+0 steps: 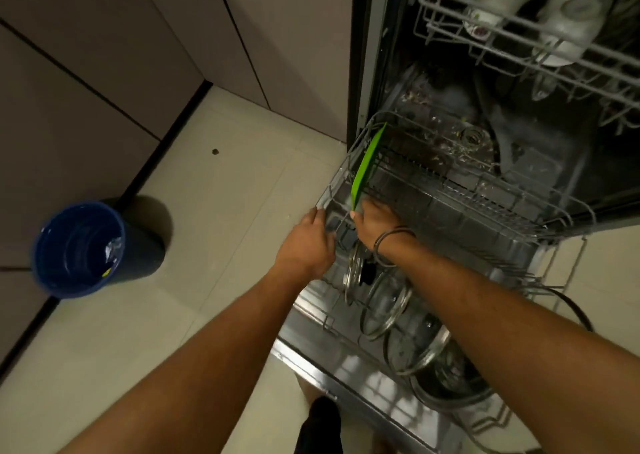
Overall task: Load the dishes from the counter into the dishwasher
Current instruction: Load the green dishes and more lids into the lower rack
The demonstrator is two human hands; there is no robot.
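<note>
Two bare arms reach down into the pulled-out lower rack (pixel 450 190) of the open dishwasher (pixel 377 55). The right hand (pixel 375 221), a metal bangle (pixel 391 245) on its wrist, holds the bottom edge of a green cutting board (pixel 369 162), which stands on edge along the rack's left side, tilted slightly; its fingers are hidden behind the hand, so how they close on the board I cannot tell. The left hand (pixel 308 242) rests on the rack's left rim just beside it, fingers curled over the wire. Nearer the person, several glass pot lids (pixel 388 304) stand upright in a row in the same rack. Cups (pixel 568 13) sit in the upper rack (pixel 485 38). On the tiled floor (pixel 225 183), well to the left, stands a blue bin (pixel 79 249) beside the cabinets (pixel 104 55).
</note>
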